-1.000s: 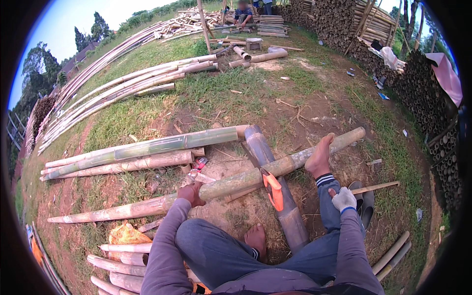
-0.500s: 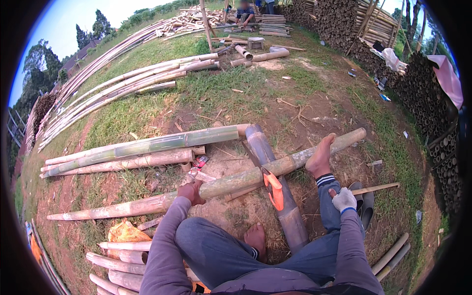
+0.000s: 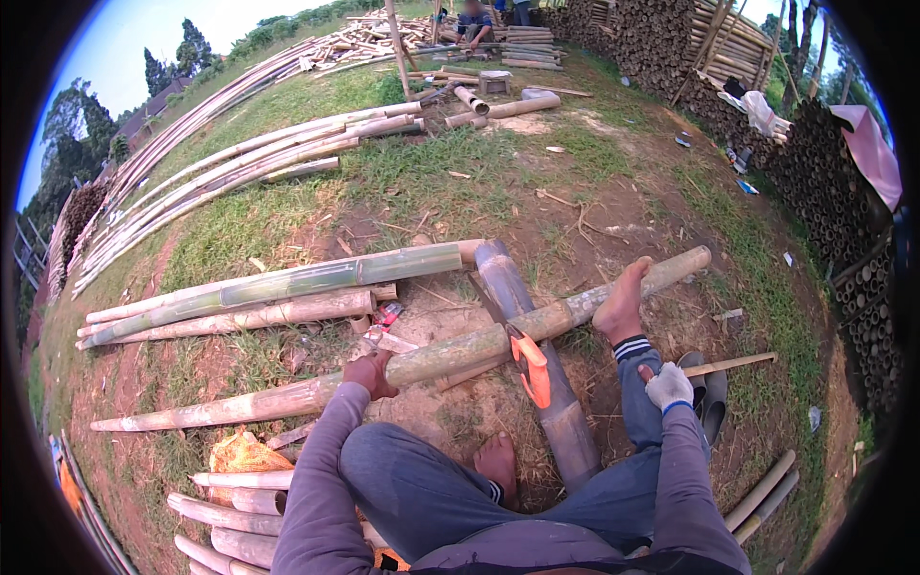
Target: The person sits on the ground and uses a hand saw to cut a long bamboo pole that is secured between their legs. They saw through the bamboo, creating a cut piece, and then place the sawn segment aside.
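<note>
My bare left hand is wrapped round a long bamboo pole that slants across in front of me. The pole rests over a thicker dark bamboo log, and my right bare foot lies on its far right part. Beside the crossing is a handsaw with an orange handle; its blade is partly hidden behind the pole. Over my right shin, my right hand, in a whitish glove, is closed round a thin bamboo stick that sticks out to the right.
Cut bamboo pieces lie by my left knee, near an orange sack. Thick poles lie ahead on the left. Dark sandals sit beside my right leg. Bamboo stacks stand at the back right, and a person sits far off.
The view has shifted very slightly. Both hands, the pole and the handsaw keep their places.
</note>
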A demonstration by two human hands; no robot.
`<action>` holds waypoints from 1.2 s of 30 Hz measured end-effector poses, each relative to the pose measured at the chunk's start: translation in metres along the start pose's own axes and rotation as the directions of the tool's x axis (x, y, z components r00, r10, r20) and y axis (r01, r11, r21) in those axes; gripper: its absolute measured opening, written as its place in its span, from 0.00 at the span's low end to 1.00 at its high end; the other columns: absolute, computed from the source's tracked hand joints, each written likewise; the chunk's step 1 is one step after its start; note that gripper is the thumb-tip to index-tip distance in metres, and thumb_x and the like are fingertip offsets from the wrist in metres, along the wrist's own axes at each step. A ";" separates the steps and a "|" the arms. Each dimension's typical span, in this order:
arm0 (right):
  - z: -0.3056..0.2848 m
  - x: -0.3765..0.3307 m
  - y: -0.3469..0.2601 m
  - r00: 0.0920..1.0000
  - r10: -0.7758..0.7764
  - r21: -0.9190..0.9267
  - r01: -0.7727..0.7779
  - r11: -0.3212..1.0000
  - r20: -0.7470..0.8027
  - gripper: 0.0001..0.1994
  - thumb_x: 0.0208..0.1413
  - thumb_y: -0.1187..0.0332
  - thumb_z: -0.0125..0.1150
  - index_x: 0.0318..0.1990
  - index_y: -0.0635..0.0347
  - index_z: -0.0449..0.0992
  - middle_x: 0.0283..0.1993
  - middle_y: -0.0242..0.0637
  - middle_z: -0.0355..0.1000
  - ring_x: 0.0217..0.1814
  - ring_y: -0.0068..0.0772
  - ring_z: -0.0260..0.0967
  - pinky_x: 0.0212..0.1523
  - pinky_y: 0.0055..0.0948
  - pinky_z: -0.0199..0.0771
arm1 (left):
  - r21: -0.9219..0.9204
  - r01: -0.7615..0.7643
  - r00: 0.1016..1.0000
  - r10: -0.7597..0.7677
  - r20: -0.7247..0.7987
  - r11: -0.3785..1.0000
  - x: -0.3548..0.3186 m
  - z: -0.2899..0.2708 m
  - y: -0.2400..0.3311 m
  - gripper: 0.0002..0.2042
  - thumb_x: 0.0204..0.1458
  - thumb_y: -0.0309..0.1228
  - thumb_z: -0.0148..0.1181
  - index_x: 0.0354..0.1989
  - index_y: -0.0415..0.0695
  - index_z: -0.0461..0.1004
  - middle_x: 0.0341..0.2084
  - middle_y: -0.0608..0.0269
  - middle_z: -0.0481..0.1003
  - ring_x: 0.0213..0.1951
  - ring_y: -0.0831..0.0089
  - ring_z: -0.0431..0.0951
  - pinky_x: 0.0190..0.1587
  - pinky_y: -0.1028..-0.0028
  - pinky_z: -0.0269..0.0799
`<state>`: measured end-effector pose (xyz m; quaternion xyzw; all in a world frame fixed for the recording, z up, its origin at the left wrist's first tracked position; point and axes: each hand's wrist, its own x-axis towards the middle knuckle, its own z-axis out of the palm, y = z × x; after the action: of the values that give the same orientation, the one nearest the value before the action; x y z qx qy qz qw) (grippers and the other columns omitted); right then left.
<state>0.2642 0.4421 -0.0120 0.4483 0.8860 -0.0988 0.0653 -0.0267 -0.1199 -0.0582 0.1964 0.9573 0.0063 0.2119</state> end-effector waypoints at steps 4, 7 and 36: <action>0.006 0.004 0.006 1.000 -0.005 -0.016 0.005 1.000 -0.012 0.40 0.62 0.30 0.61 0.53 0.68 0.81 0.56 0.64 0.80 0.63 0.64 0.78 0.63 0.54 0.77 | 0.014 -0.010 1.000 0.011 -0.027 1.000 0.001 0.001 0.002 0.46 0.38 0.55 0.82 0.70 0.62 0.69 0.59 0.55 0.81 0.58 0.50 0.83 0.60 0.51 0.78; 0.006 0.005 0.006 1.000 -0.012 -0.010 0.012 1.000 -0.008 0.40 0.62 0.30 0.61 0.53 0.68 0.81 0.56 0.64 0.80 0.63 0.64 0.77 0.63 0.53 0.77 | 0.010 -0.033 0.995 0.034 -0.093 0.999 0.000 0.005 -0.001 0.44 0.35 0.54 0.83 0.66 0.59 0.72 0.53 0.53 0.83 0.54 0.50 0.85 0.56 0.53 0.80; 0.010 0.006 0.007 0.999 -0.030 -0.010 0.029 1.000 -0.039 0.40 0.62 0.31 0.60 0.50 0.69 0.82 0.53 0.65 0.81 0.61 0.65 0.79 0.61 0.54 0.79 | -0.002 -0.013 0.999 0.013 -0.036 1.000 0.000 0.001 0.001 0.45 0.40 0.56 0.81 0.69 0.61 0.70 0.58 0.53 0.82 0.58 0.49 0.84 0.62 0.51 0.78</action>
<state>0.2667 0.4488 -0.0243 0.4368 0.8941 -0.0865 0.0486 -0.0260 -0.1191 -0.0588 0.2021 0.9597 0.0123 0.1949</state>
